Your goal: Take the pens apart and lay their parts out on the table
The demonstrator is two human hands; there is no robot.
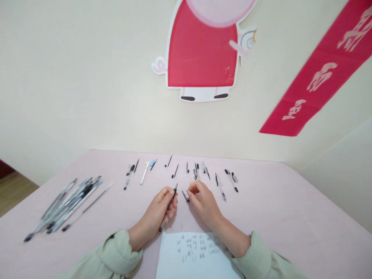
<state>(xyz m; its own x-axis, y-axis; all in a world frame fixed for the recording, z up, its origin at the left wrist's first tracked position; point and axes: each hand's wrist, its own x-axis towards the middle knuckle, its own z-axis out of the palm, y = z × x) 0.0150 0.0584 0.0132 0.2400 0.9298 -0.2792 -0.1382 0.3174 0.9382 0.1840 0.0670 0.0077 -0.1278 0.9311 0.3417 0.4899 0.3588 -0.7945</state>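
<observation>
My left hand (159, 206) is closed around a dark pen (168, 211), its pointed tip up and away from me and its lower end sticking out below the palm. My right hand (204, 201) is in a pinch just above the tabletop, to the right of the pen tip. A small dark pen part (185, 196) shows at its fingertips. Whether the fingers grip that part or another small piece is hidden. Below both hands lies a white sheet of paper (171, 263) with rows of handwriting, partly covered by my right forearm.
A pile of pens (72, 201) lies at the left of the pink table (285, 217). Along the back are loose pen parts, a white pen (144, 173), a clear pen barrel (221, 188) and a dark refill (169, 161). The wall (87, 97) rises behind the table's far edge.
</observation>
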